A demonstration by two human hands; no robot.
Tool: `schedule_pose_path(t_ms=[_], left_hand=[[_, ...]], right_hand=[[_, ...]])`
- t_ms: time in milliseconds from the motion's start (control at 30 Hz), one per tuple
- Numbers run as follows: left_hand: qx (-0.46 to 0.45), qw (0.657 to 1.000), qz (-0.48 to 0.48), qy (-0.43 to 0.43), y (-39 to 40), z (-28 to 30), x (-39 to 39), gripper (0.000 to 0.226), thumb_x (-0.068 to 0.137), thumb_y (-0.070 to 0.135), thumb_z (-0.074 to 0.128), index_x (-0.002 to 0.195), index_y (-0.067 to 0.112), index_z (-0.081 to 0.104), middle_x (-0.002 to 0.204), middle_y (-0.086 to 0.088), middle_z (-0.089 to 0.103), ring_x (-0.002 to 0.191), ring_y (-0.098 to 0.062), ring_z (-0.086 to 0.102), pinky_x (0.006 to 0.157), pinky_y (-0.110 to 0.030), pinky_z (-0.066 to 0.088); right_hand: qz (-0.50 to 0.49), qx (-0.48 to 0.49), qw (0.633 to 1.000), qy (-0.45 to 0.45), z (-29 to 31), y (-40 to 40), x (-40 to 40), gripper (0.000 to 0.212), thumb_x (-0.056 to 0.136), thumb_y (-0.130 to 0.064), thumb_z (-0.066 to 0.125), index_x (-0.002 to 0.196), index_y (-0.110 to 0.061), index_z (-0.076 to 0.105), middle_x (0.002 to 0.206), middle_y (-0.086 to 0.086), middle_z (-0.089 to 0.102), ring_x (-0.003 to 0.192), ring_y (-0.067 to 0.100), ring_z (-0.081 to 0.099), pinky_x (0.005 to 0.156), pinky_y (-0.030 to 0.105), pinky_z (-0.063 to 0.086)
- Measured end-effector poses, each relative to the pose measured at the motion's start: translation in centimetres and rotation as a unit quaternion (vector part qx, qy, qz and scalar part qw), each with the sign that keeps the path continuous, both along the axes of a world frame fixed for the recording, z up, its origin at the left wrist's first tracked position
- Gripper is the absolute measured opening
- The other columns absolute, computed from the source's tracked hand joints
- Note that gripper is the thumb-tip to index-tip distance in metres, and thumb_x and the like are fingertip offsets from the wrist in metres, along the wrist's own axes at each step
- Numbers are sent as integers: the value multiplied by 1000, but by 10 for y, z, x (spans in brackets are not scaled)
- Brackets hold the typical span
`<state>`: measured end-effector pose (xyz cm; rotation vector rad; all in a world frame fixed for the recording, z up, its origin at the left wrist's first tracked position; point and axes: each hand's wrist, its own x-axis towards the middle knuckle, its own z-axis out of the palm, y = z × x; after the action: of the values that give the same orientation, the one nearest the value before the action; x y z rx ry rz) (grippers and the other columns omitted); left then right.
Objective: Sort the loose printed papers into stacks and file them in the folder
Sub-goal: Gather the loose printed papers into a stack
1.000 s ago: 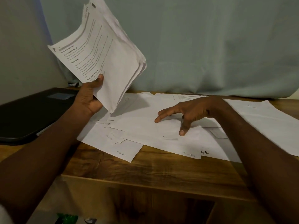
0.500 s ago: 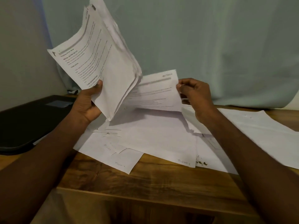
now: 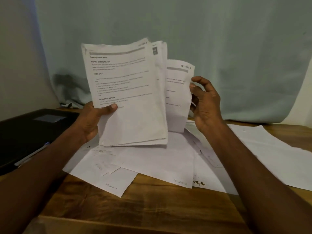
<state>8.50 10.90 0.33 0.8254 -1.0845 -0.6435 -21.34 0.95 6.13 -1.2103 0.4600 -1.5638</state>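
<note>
A wooden table [image 3: 152, 206] stands against a pale blue curtain [image 3: 219, 48] that drapes down onto its back edge. Loose papers [image 3: 152, 162] lie scattered and overlapping across the tabletop. A black folder [image 3: 30, 132] lies closed at the left end, just beside them. Above the papers, the left hand [image 3: 92, 122] grips an upright stack [image 3: 128, 98], thumb on the front page. The right hand [image 3: 205, 102] pinches a single sheet [image 3: 177, 92] tucked behind that stack.

Matt white paper stack [image 3: 135, 98], slightly creased; loose sheets [image 3: 152, 162] same; wood-grain table [image 3: 152, 205], semi-gloss; black matt folder [image 3: 25, 132]; cloth backdrop [image 3: 219, 39].
</note>
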Motion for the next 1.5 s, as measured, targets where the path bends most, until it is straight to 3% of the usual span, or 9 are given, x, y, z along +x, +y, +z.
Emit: schedule_pose_path(t_ms=[233,333,433,500,767,1000,1200,1367,1500], left_hand=[[-5,1000,0,-14,4,2,-11,70,59,30,97,124,22,73,132,-4,70,124,-26,66,113,-52,44],[-7,1000,-7,-15,3,2,-13,65,59,23,98,120,24,75,131,-5,70,124,-27,65,113,-53,44],[-15,999,-7,-41,3,2,-19,75,48,40,102,118,29,76,131,0,71,123,-20,66,105,-40,52],[-21,999,-7,-42,3,3,-21,68,51,39,100,115,31,77,129,2,72,124,-18,65,101,-33,55],[-4,1000,-13,-28,3,0,-23,78,52,36,100,123,22,72,132,-4,70,124,-26,65,112,-51,45],[17,999,-29,-22,-1,-3,-20,100,42,43,104,132,20,67,132,-4,70,122,-25,67,102,-44,55],[40,999,4,19,-7,-8,-14,64,74,13,83,136,17,65,130,-3,71,122,-26,67,111,-51,47],[30,998,39,44,-3,-4,-2,62,74,14,79,134,20,66,130,-3,71,123,-28,65,111,-54,45],[24,999,-5,38,1,-1,-6,63,71,22,88,130,21,68,132,-5,70,121,-27,67,107,-51,51]], right_hand=[[78,-22,997,-3,3,5,3,26,99,-20,65,124,-20,72,127,3,72,106,23,69,81,36,60],[39,-66,995,68,3,7,12,38,88,-37,78,125,-28,72,131,-5,70,123,24,64,104,55,53],[-12,-67,994,91,0,7,18,44,76,-43,87,118,-36,74,129,-12,69,125,21,63,106,55,51],[-35,-51,996,71,-1,6,18,38,79,-30,88,114,-33,73,127,-10,70,122,23,64,104,53,53],[-41,-31,992,113,0,6,9,6,86,-15,81,87,-18,76,81,-8,78,72,9,74,71,26,62],[-19,27,999,31,-2,6,8,20,78,-18,89,74,-15,69,76,-1,76,59,9,70,57,23,56],[-15,23,1000,12,-3,6,10,10,84,-16,83,92,-17,77,97,0,80,86,16,76,86,41,63],[-40,-58,997,13,-4,-3,7,41,86,12,72,116,-15,74,124,-2,73,112,19,71,94,46,60],[-13,-63,998,8,-4,-6,7,48,88,12,69,119,-24,72,128,-2,72,116,22,70,97,52,58]])
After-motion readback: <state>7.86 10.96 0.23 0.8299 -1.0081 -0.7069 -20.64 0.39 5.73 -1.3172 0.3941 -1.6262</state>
